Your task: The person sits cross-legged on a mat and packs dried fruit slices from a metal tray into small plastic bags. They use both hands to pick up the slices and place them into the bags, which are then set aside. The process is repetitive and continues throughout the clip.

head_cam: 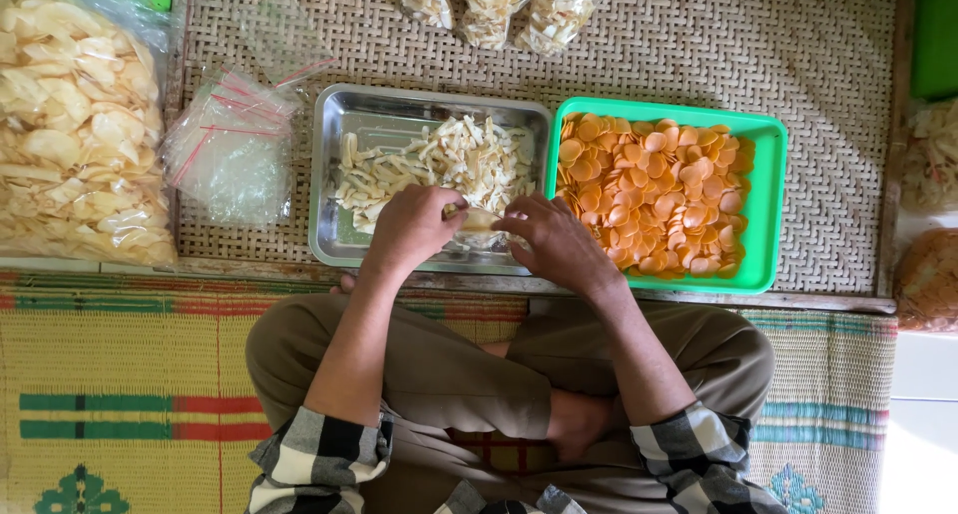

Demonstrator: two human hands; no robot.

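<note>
A metal tray [334,175] is sitting left of, and touching, a plastic tray [766,215]; both hands [414,225] [554,240] are resting together over the metal tray's near edge, with a stack of bags [230,150] lying further left.

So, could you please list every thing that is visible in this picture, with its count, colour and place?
metal tray: one, silver, centre, on the woven mat
pale strip chips: a heap, cream, in the metal tray
green tray: one, green, right of the metal tray, touching it
round chips: many, orange, in the green tray
empty plastic bags: a stack, clear with red strips, left of the metal tray
big bag of chips: one, pale yellow, far left
filled small bags: three, clear, top edge
woven mat: one, beige, under the trays
striped mat: one, yellow, green and red, under the person
left hand: over the metal tray, fingers on chips
right hand: beside it, at the tray's front edge
</note>
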